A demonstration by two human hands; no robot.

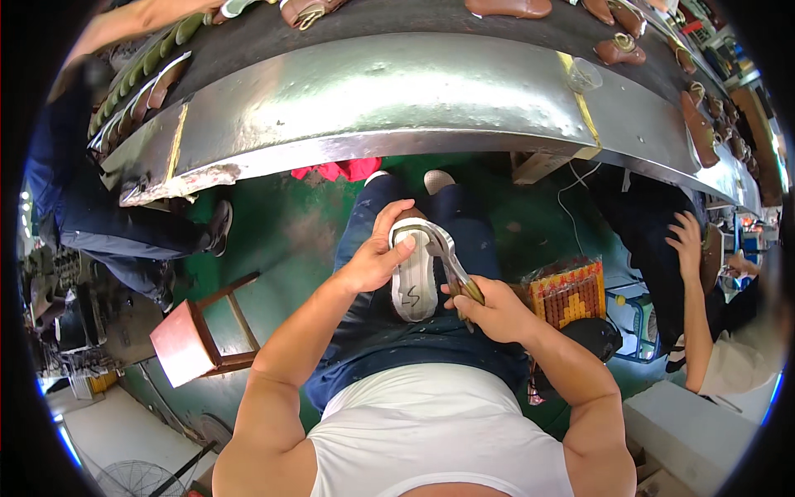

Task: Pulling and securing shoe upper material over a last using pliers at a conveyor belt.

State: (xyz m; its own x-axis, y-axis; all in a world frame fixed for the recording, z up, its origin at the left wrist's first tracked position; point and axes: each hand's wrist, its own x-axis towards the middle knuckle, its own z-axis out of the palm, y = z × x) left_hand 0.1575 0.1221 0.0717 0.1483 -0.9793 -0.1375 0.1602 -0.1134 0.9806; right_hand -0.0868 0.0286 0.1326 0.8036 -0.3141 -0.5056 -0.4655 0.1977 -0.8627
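Observation:
A shoe with a pale grey-white sole (413,286) rests over my lap, sole up, a dark handwritten mark near its lower end. My left hand (384,252) is closed round its far end, thumb pressed on the sole, with brown upper showing beside the fingers. Held by the handles in my right hand (490,310) is a pair of metal pincers (450,258). Their curved head lies against the right edge of the sole near my left thumb. Whether the jaws grip the shoe's edge I cannot tell.
Ahead runs a metal-edged conveyor (397,91) carrying several brown shoes (619,50). People work at both sides; one hand (686,245) shows at right. A wooden stool (186,344) stands at left, and a beaded seat mat (570,298) lies right of my legs.

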